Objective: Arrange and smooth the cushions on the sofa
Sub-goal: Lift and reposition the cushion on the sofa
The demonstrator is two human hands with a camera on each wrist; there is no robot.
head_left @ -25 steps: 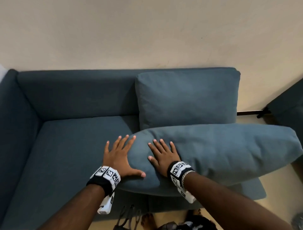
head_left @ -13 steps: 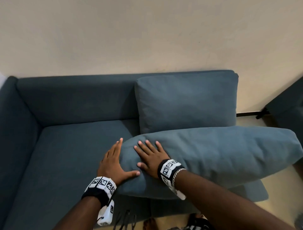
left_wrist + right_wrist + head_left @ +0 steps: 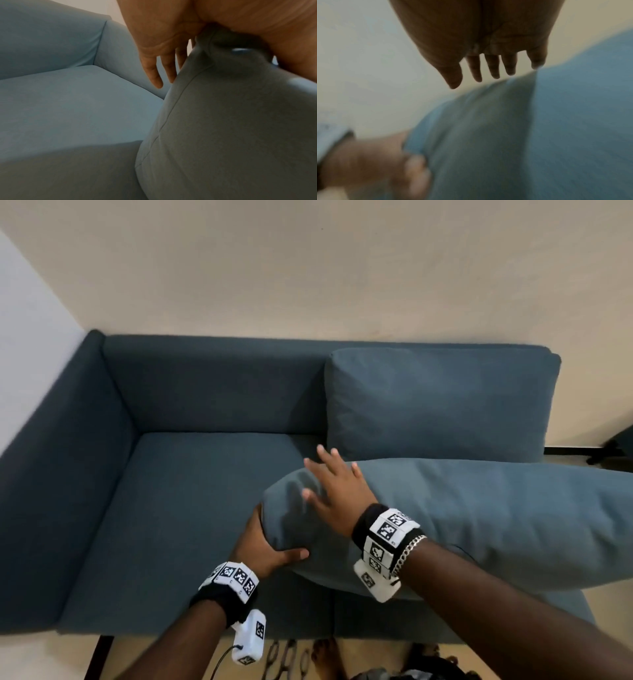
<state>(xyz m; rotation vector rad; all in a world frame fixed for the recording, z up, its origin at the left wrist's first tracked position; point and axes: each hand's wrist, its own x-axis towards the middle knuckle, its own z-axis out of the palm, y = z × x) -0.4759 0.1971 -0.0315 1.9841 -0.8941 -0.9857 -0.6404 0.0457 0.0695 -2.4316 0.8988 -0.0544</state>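
Observation:
A loose teal cushion [image 3: 479, 518] lies across the sofa's right seat, and its right end hangs past the sofa's side. My left hand [image 3: 267, 542] grips its left end, thumb on top and fingers behind the edge; the left wrist view shows the fingers [image 3: 159, 73] along the cushion [image 3: 231, 128]. My right hand [image 3: 329, 484] hovers just over the same end, fingers [image 3: 488, 67] straight and spread above the cushion [image 3: 522, 135]. A second teal cushion [image 3: 438, 402] stands upright against the backrest at the right.
The teal sofa has an armrest [image 3: 68, 457] at the left and a bare left seat [image 3: 205, 508]. A pale wall is close behind. Bare feet and cables [image 3: 291, 659] are on the floor in front. Dark furniture [image 3: 616, 446] stands at the right edge.
My left hand went from lying flat on the cushion's end to gripping it. My right hand lifted off the cushion and spread its fingers. The cushion's left end has risen.

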